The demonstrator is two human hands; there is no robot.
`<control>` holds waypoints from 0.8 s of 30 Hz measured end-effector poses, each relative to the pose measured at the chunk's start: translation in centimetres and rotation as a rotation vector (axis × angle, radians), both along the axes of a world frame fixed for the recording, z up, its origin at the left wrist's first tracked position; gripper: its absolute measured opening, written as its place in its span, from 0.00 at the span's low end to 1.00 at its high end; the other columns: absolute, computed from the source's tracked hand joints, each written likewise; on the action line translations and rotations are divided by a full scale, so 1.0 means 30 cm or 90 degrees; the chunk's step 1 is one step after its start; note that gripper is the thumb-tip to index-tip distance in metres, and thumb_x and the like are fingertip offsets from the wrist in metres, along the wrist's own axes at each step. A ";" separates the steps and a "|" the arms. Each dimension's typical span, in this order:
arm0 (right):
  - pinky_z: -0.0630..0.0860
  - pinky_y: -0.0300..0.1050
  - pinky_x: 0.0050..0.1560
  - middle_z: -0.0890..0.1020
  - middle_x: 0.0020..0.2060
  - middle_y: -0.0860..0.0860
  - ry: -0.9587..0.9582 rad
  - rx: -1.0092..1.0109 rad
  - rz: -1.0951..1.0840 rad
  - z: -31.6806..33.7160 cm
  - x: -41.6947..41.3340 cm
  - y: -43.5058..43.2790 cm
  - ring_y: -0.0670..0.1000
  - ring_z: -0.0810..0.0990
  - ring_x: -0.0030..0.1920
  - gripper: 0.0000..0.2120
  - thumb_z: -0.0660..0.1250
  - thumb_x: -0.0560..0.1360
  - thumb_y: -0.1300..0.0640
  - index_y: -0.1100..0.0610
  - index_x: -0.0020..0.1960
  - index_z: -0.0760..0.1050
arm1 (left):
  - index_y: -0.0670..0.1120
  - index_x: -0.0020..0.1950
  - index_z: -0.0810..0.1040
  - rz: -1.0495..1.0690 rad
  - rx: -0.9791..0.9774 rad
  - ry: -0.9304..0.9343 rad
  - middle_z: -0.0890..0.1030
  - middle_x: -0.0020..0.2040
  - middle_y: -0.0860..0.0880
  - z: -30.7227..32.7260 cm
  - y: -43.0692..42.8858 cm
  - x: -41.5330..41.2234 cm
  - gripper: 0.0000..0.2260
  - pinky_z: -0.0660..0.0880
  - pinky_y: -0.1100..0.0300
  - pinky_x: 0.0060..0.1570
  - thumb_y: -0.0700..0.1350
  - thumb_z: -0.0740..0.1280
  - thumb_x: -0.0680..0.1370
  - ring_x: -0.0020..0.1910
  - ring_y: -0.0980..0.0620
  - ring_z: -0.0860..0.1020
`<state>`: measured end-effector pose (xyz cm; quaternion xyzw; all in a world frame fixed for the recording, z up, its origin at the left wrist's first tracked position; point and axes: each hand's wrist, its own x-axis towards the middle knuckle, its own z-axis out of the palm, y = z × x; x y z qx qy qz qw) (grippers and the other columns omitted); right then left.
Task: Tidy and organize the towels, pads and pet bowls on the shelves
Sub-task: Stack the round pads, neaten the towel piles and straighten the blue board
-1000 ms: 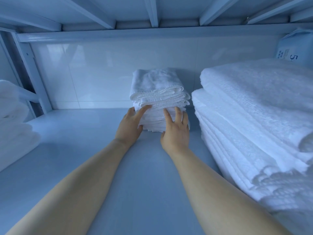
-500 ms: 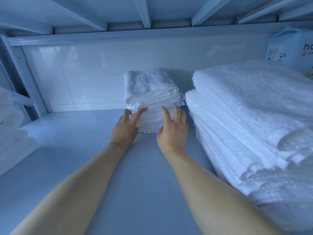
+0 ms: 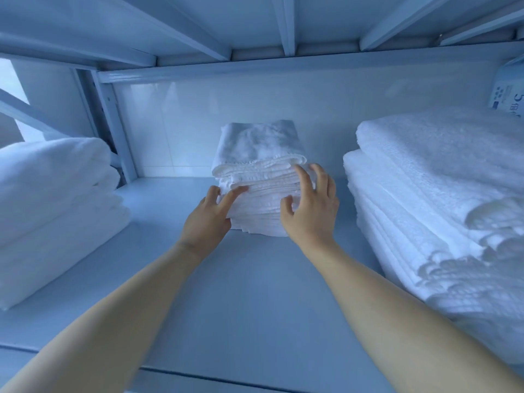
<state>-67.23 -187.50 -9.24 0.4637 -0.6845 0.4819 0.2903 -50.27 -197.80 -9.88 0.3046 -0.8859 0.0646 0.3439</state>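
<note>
White terry meets both hands. The left hand (image 3: 205, 219) has its fingers straight, index finger laid against the front left of the small towel stack (image 3: 259, 148), and grips nothing. The right hand (image 3: 310, 214) is at the stack's front right, fingers spread and loosely bent, tips at the folded edges near the top, thumb held apart; nothing is pinched that I can see. Both forearms reach in from the near edge. The small towel stack stands at the back middle of the pale blue shelf (image 3: 226, 293), close to the tiled wall (image 3: 184, 123). Just beside it on the right, the big towel pile (image 3: 439, 199) runs toward the front edge. Well off to the left sits the left towel pile (image 3: 56, 199). Up in the right corner, a printed package (image 3: 507, 89) peeks in behind the big towel pile, under the beams (image 3: 283, 24) of the shelf above.
</note>
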 end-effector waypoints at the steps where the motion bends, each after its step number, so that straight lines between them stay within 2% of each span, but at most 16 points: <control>1: 0.70 0.52 0.53 0.69 0.65 0.52 -0.005 -0.005 0.019 -0.001 0.005 0.003 0.54 0.66 0.63 0.27 0.64 0.67 0.56 0.51 0.66 0.69 | 0.62 0.66 0.57 0.003 -0.002 -0.001 0.67 0.50 0.45 0.000 0.007 0.018 0.36 0.67 0.57 0.28 0.33 0.65 0.69 0.36 0.48 0.65; 5: 0.66 0.44 0.58 0.63 0.68 0.55 -0.008 -0.014 0.147 -0.018 0.033 -0.003 0.56 0.63 0.65 0.27 0.65 0.70 0.56 0.52 0.69 0.66 | 0.63 0.66 0.56 0.023 0.022 0.005 0.67 0.51 0.46 0.000 0.031 0.075 0.35 0.72 0.54 0.30 0.33 0.64 0.69 0.38 0.46 0.68; 7: 0.65 0.41 0.59 0.61 0.69 0.57 -0.010 -0.010 0.202 -0.028 0.040 -0.013 0.56 0.61 0.67 0.29 0.67 0.70 0.58 0.54 0.70 0.65 | 0.63 0.67 0.55 0.035 0.033 0.002 0.68 0.56 0.45 -0.002 0.046 0.089 0.36 0.73 0.54 0.33 0.33 0.64 0.70 0.45 0.43 0.73; 9: 0.66 0.40 0.59 0.59 0.69 0.57 -0.011 -0.007 0.219 -0.037 0.041 -0.022 0.55 0.61 0.68 0.31 0.68 0.69 0.58 0.54 0.70 0.64 | 0.62 0.68 0.53 0.067 0.024 -0.001 0.65 0.63 0.45 -0.008 0.062 0.092 0.36 0.74 0.53 0.34 0.34 0.65 0.71 0.55 0.43 0.72; 11: 0.65 0.39 0.59 0.58 0.69 0.56 -0.016 -0.015 0.225 -0.041 0.039 -0.029 0.55 0.61 0.67 0.32 0.67 0.68 0.56 0.54 0.70 0.63 | 0.60 0.68 0.56 0.094 0.003 0.004 0.61 0.67 0.44 -0.012 0.081 0.087 0.35 0.74 0.55 0.31 0.37 0.69 0.69 0.61 0.42 0.70; 13: 0.65 0.39 0.60 0.58 0.69 0.56 -0.018 -0.018 0.234 -0.044 0.041 -0.032 0.55 0.62 0.67 0.32 0.68 0.67 0.56 0.55 0.70 0.64 | 0.56 0.66 0.62 0.096 -0.039 0.009 0.61 0.64 0.44 -0.016 0.091 0.081 0.35 0.72 0.58 0.28 0.41 0.75 0.65 0.60 0.41 0.69; 15: 0.65 0.39 0.59 0.57 0.69 0.57 -0.006 -0.005 0.236 -0.047 0.039 -0.028 0.56 0.61 0.67 0.35 0.69 0.65 0.55 0.55 0.71 0.62 | 0.52 0.63 0.67 0.080 -0.120 -0.007 0.63 0.60 0.44 -0.019 0.079 0.072 0.36 0.76 0.55 0.34 0.45 0.78 0.59 0.60 0.41 0.67; 17: 0.65 0.39 0.57 0.53 0.71 0.55 0.009 0.039 0.234 -0.052 0.028 -0.019 0.55 0.58 0.69 0.41 0.72 0.63 0.56 0.52 0.72 0.58 | 0.52 0.65 0.67 0.068 -0.164 -0.039 0.64 0.61 0.43 -0.018 0.063 0.054 0.38 0.78 0.50 0.45 0.46 0.78 0.58 0.62 0.40 0.64; 18: 0.64 0.39 0.58 0.50 0.71 0.53 0.009 0.068 0.234 -0.054 0.021 -0.015 0.54 0.56 0.70 0.44 0.73 0.62 0.56 0.50 0.73 0.55 | 0.53 0.66 0.66 0.068 -0.160 -0.046 0.65 0.62 0.43 -0.017 0.060 0.042 0.40 0.78 0.48 0.46 0.45 0.79 0.57 0.62 0.39 0.64; 20: 0.62 0.39 0.61 0.45 0.72 0.49 -0.006 0.108 0.240 -0.056 0.010 -0.013 0.53 0.51 0.72 0.49 0.75 0.61 0.56 0.46 0.74 0.50 | 0.56 0.68 0.64 0.059 -0.111 -0.040 0.63 0.66 0.46 -0.014 0.061 0.022 0.42 0.79 0.47 0.39 0.42 0.78 0.58 0.64 0.38 0.63; 24: 0.61 0.37 0.60 0.41 0.73 0.47 -0.034 0.129 0.238 -0.056 0.019 -0.025 0.51 0.47 0.74 0.53 0.76 0.61 0.57 0.44 0.75 0.46 | 0.59 0.70 0.61 0.045 -0.073 -0.039 0.59 0.67 0.49 -0.015 0.043 0.005 0.43 0.77 0.54 0.25 0.31 0.71 0.61 0.62 0.40 0.64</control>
